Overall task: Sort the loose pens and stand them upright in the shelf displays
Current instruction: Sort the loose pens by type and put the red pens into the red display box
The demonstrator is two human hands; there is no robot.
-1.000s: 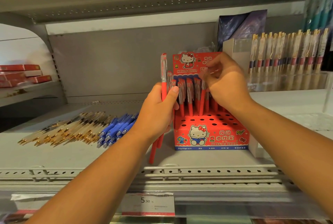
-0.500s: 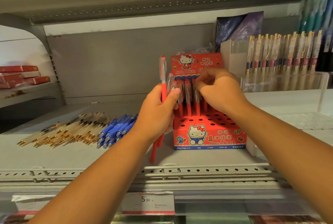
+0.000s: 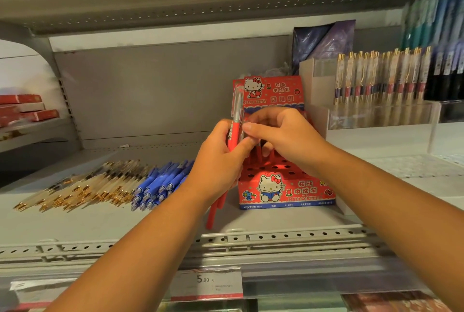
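While left hand (image 3: 216, 168) grips pens (image 3: 234, 132), right hand (image 3: 283, 138) abuts over box (image 3: 288, 192) edge.

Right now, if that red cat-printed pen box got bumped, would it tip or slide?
The pen box looks like thin cardboard, so it is probably light and likely to slide on the smooth metal shelf. Its front holes are empty, with the tall back card behind, so it may tip backward.
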